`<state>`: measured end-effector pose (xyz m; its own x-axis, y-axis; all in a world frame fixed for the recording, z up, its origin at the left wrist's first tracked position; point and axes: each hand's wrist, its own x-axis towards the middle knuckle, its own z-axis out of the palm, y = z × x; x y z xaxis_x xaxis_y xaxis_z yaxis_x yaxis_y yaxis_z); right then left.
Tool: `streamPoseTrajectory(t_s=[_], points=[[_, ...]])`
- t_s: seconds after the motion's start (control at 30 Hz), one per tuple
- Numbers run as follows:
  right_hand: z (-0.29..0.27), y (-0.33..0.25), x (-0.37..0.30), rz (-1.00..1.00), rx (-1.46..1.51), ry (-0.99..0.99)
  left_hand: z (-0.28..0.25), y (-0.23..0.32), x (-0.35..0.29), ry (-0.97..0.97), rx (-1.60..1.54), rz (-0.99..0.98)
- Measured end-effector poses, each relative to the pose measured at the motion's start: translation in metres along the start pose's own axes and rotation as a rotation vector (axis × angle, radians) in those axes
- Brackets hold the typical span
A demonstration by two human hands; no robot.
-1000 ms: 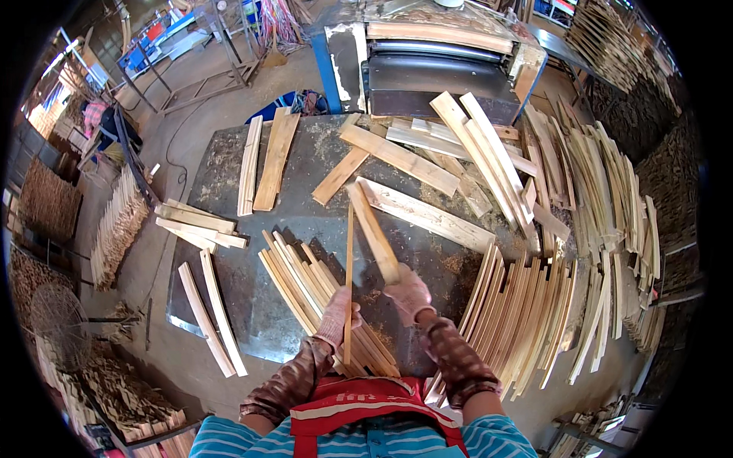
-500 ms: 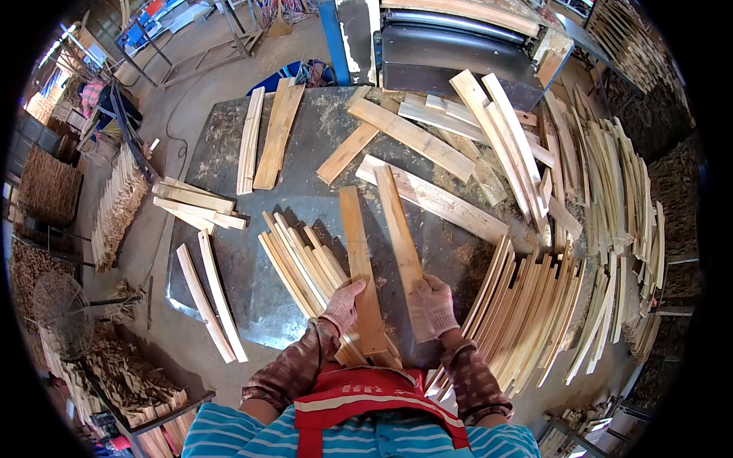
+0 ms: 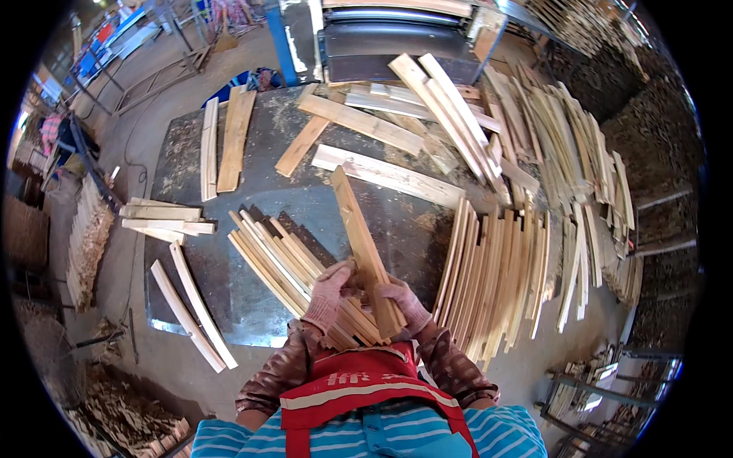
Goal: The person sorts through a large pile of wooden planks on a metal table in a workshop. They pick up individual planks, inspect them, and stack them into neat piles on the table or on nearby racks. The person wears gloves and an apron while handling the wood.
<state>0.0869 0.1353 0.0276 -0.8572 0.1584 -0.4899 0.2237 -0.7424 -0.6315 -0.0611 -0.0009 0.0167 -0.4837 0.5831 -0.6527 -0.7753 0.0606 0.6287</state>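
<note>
In front of my body, a long wooden board (image 3: 357, 229) slants up and away, seemingly laid against a second one, since a doubled edge shows at its near end. My gloved right hand (image 3: 405, 300) is closed on the right edge near that end. Opposite, my gloved left hand (image 3: 331, 290) is closed at the left edge, its fingertips partly hidden by the wood. Under and beside my left hand lies a fanned row of narrow wooden strips (image 3: 269, 263). A larger row of strips (image 3: 492, 278) lies to the right of my right hand.
The dark metal table (image 3: 259, 172) carries sawdust, loose boards (image 3: 366, 126) and short pieces (image 3: 168, 217) at the left. A roller-fed machine (image 3: 397, 57) stands beyond it, beside a blue post (image 3: 281, 42). Strips (image 3: 588, 160) are heaped at far right. A person (image 3: 65, 141) is at far left.
The two boards, held apart one in each hand, are now together in front of me. My hands have come closer to each other. The whole view has shifted, moving the table leftward.
</note>
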Motion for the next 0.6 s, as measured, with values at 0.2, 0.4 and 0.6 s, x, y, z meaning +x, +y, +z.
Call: streamPoseTrajectory(t_s=[0.2, 0.4, 0.6], points=[[0.013, -0.001, -0.066, -0.116, 0.321, 0.019, 0.024, -0.025, -0.004, -0.248, -0.008, -0.061], [-0.005, 0.022, -0.101, -0.17, 0.51, -0.02, 0.09, -0.033, -0.025, -0.404, 0.292, -0.043], [-0.025, 0.009, -0.148, -0.324, 0.511, 0.066, 0.139, -0.068, -0.033, -0.441, 0.567, 0.125]])
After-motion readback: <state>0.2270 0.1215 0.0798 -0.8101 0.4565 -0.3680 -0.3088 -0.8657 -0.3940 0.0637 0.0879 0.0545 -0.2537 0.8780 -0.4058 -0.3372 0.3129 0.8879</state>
